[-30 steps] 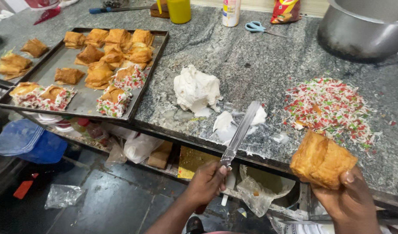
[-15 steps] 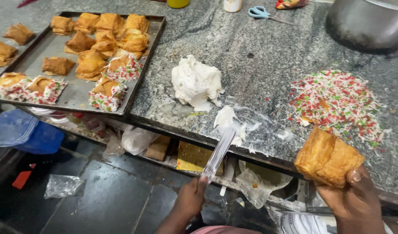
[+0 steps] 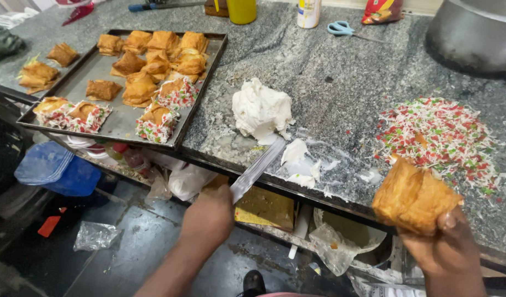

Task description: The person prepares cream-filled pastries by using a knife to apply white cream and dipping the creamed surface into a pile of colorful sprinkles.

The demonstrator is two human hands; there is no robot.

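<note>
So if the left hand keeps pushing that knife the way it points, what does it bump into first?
Most likely the white cream mound: the left hand aims the knife up-right, and its tip already sits at the mound's lower edge.

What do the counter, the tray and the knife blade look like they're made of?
The counter looks like polished granite: grey, speckled, with darker streaks. The tray seems to be dull sheet metal, plain grey with a raised rim. The knife blade looks like bright steel, flat and shiny; its handle is hidden in the left hand.

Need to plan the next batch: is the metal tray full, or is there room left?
Partly filled: pastries crowd the metal tray, but bare metal shows between them.
</note>
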